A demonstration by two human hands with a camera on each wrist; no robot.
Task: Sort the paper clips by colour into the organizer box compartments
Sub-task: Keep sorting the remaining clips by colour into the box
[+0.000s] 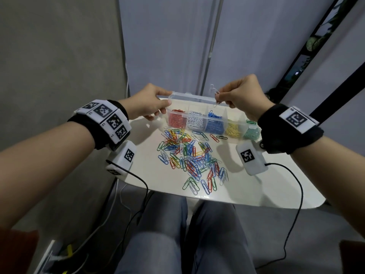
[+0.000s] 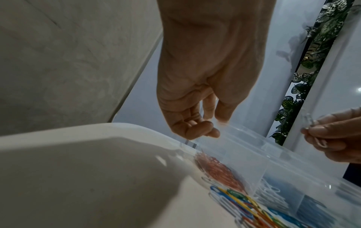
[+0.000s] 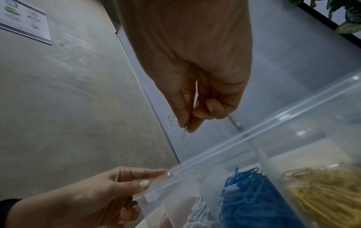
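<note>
Head view: right hand (image 1: pixel 240 97) pinches white clips (image 1: pixel 214 91) above box (image 1: pixel 199 113) back rim, long axis near upright; white compartment (image 1: pixel 195 121) lies below-left, nearer me. Left hand (image 1: pixel 150 101) grips lid (image 1: pixel 189 96) corner.

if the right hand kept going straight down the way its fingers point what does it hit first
Most likely the organizer box: the right hand, pinching white paper clips, hangs over its raised lid, near the white and blue compartments. Depth is unclear.

Grey concrete wall (image 1: pixel 59 46), pale blue panels (image 1: pixel 167 36) behind, white table (image 1: pixel 158 175) — leafy plant (image 2: pixel 312 54) at right
</note>
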